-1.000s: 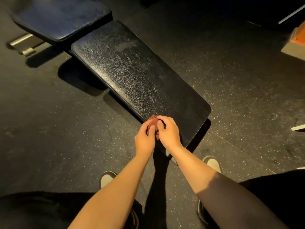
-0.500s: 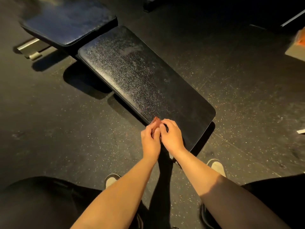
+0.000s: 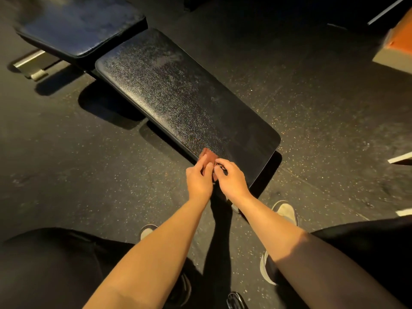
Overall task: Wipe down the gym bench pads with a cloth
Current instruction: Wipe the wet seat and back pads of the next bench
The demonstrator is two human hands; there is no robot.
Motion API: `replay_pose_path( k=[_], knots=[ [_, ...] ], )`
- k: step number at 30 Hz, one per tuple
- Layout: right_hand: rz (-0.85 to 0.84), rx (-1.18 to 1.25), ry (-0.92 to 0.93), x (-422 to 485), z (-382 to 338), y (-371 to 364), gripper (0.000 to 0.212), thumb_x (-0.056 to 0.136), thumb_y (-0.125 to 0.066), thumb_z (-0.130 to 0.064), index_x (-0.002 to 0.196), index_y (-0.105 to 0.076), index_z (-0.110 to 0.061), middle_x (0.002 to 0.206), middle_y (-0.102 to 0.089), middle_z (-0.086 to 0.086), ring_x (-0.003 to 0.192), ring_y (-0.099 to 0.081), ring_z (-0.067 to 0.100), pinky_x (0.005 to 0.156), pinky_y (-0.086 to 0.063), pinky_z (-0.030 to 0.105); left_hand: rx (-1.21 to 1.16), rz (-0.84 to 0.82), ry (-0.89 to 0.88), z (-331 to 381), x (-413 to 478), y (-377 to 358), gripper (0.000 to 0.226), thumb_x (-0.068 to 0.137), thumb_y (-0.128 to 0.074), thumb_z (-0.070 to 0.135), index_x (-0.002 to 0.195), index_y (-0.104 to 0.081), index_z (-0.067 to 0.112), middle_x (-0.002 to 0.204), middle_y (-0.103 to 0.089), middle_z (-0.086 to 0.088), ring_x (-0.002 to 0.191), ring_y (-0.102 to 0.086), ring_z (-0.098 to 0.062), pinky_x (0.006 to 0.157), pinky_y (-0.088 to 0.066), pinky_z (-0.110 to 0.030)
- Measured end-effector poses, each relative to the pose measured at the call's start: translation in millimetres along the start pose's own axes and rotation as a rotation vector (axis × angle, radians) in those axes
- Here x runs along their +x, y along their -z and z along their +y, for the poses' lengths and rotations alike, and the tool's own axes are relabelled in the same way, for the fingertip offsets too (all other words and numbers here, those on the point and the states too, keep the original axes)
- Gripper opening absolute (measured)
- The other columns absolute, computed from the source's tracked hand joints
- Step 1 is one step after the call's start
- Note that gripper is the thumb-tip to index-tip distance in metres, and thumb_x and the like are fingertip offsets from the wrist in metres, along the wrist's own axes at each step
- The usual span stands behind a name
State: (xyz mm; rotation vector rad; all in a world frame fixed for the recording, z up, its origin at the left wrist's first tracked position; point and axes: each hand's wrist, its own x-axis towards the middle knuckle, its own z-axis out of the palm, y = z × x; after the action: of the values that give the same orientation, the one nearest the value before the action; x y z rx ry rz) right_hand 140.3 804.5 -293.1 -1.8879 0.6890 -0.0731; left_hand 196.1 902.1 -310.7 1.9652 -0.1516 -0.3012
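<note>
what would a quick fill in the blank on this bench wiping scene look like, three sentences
1. The left hand and right hand together hold a small reddish-brown ____.
2. The cloth is at the near end of the long black bench ____.
3. The view shows ____ bench pads: the long pad and a second pad beyond it.

Missing words: cloth; pad; two
</note>
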Motion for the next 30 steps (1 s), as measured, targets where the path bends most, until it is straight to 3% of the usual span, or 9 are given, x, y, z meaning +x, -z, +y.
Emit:
replay_pose_path(
  k=[3, 7, 10, 14, 17, 19, 22, 25, 30],
  knots=[
    [0.021, 0.104, -0.087, -6, 4, 6, 0.032, 0.104, -0.051, -0.029, 0.135, -0.059, -0.026, 0.132, -0.056, -0.002, 0.11, -0.058, 0.008, 0.088, -0.046, 0.019, 0.006, -0.049, 0.023, 4, -12, -2, 0.038, 0.103, -0.054, 0.02, 0.139, -0.062, 0.025, 0.132, -0.067, 0.005, 0.108, -0.065, -0.007, 0.095, -0.053, -0.025],
    [-0.005, 0.318, -0.059, -16, 7, 7, 0.036, 0.104, -0.053, -0.028, 0.14, -0.053, -0.035, 0.142, -0.051, -0.01, 0.123, -0.053, 0.005, 0.105, -0.046, 0.028, 0.12, 0.023, -0.053, 22, -18, -1, 0.037, 0.106, -0.046, 0.027, 0.141, -0.059, 0.026, 0.115, -0.063, 0.01, 0.102, -0.059, -0.004, 0.085, -0.045, -0.021],
    [-0.02, 0.515, -0.031, -15, 1, 4, 0.042, 0.105, -0.053, -0.027, 0.143, -0.046, -0.043, 0.139, -0.056, -0.012, 0.122, -0.056, 0.003, 0.102, -0.049, 0.025, 0.1, -0.04, -0.039, 36, -26, -10, 0.039, 0.109, -0.035, 0.032, 0.139, -0.059, 0.032, 0.114, -0.063, 0.015, 0.104, -0.057, -0.003, 0.089, -0.044, -0.024],
    [0.173, 0.258, 0.023, -8, 2, 14, 0.041, 0.102, -0.054, -0.013, 0.138, -0.056, -0.033, 0.134, -0.048, -0.002, 0.12, -0.055, 0.013, 0.105, -0.049, 0.029, 0.211, -0.143, -0.088, 31, -22, -12, 0.04, 0.108, -0.029, 0.03, 0.12, -0.067, 0.026, 0.115, -0.069, 0.001, 0.114, -0.061, -0.02, 0.101, -0.045, -0.04],
    [0.264, -0.208, 0.067, -5, 22, 24, 0.043, 0.101, -0.053, -0.016, 0.14, -0.053, -0.034, 0.143, -0.04, -0.005, 0.13, -0.04, 0.017, 0.104, -0.046, 0.034, 0.299, -0.215, -0.2, 8, -21, -17, 0.042, 0.11, -0.031, 0.023, 0.147, -0.048, 0.011, 0.157, -0.041, -0.009, 0.15, -0.026, -0.018, 0.124, -0.018, -0.033],
    [0.234, -0.401, 0.05, -6, 37, 26, 0.046, 0.099, -0.057, -0.026, 0.143, -0.046, -0.036, 0.146, -0.038, -0.007, 0.132, -0.032, 0.02, 0.106, -0.043, 0.039, 0.368, -0.279, -0.231, -8, -22, -19, 0.046, 0.111, -0.033, 0.023, 0.154, -0.038, 0.009, 0.164, -0.029, -0.009, 0.153, -0.007, -0.012, 0.127, -0.008, -0.033],
    [0.189, -0.407, 0.124, -11, 50, 26, 0.034, 0.095, -0.065, -0.029, 0.127, -0.054, -0.032, 0.134, -0.047, -0.005, 0.124, -0.038, 0.022, 0.096, -0.047, 0.034, 0.446, -0.289, -0.277, -17, -26, -22, 0.047, 0.111, -0.033, 0.022, 0.157, -0.031, 0.01, 0.166, -0.023, -0.006, 0.151, -0.001, -0.007, 0.122, -0.001, -0.021],
    [0.15, -0.383, 0.172, -17, 53, 28, 0.023, 0.096, -0.064, -0.027, 0.117, -0.058, -0.03, 0.123, -0.053, -0.005, 0.112, -0.044, 0.019, 0.082, -0.042, 0.025, 0.474, -0.214, -0.306, -13, -23, -28, 0.046, 0.11, -0.035, 0.021, 0.154, -0.036, 0.009, 0.162, -0.032, -0.008, 0.154, -0.012, -0.017, 0.122, -0.004, -0.024],
    [0.287, -0.232, -0.015, 21, 49, 44, 0.015, 0.095, -0.064, -0.022, 0.104, -0.059, -0.032, 0.116, -0.053, -0.003, 0.113, -0.047, 0.022, 0.089, -0.045, 0.033, 0.593, -0.179, -0.345, -13, -14, -41, 0.048, 0.108, -0.035, 0.028, 0.15, -0.046, 0.007, 0.158, -0.041, -0.009, 0.153, -0.022, -0.025, 0.123, -0.005, -0.026]
  ],
)
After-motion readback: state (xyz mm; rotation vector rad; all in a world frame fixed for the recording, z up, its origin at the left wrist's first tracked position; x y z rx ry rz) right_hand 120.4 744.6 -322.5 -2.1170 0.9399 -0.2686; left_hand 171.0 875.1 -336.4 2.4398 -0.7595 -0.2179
